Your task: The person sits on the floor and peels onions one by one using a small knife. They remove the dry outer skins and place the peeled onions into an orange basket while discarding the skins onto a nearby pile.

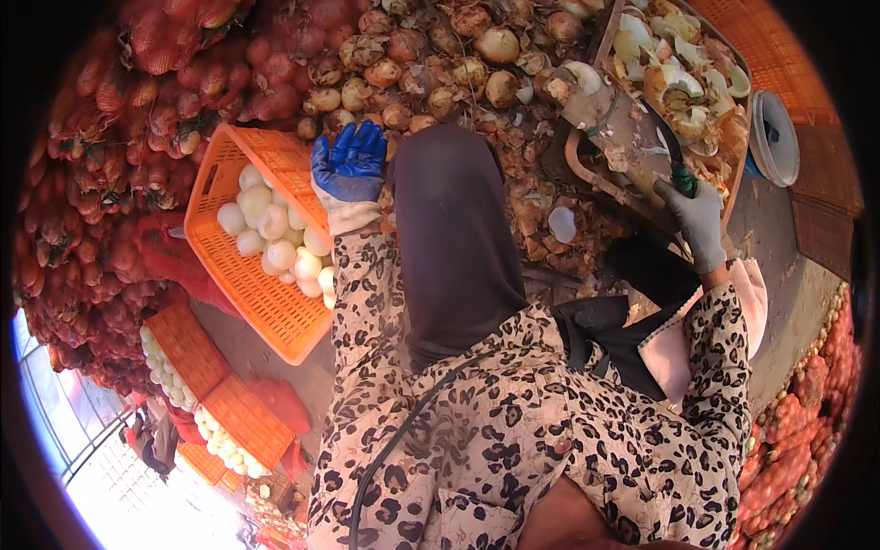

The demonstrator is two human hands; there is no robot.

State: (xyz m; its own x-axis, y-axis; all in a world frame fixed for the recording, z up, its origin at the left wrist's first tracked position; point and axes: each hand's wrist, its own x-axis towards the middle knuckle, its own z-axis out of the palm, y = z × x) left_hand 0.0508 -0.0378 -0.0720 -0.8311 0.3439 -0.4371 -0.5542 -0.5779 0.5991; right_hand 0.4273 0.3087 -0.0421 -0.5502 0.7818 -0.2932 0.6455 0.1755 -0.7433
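My left hand (349, 168) wears a blue-coated glove, palm turned up, fingers extended, with nothing in it. It is beside the rim of a tilted orange plastic crate (261, 313). Peeled white onions (275, 234) lie inside that crate, partly hidden by my sleeve. In a pale grey glove, my right hand (698, 223) grips the green handle of a curved dark-bladed knife (680, 172). The blade reaches over a worn board (612, 130) scattered with skin scraps. Onion peels and cut pieces (687, 89) fill a container behind the knife.
Unpeeled onions (440, 69) cover the ground ahead. Red mesh sacks of onions (117, 137) are piled at left, more sacks (790, 426) at lower right. Orange crates (189, 350) with peeled onions stand lower left. A bucket (775, 137) is at right. Dark cloth (454, 240) blocks the middle.
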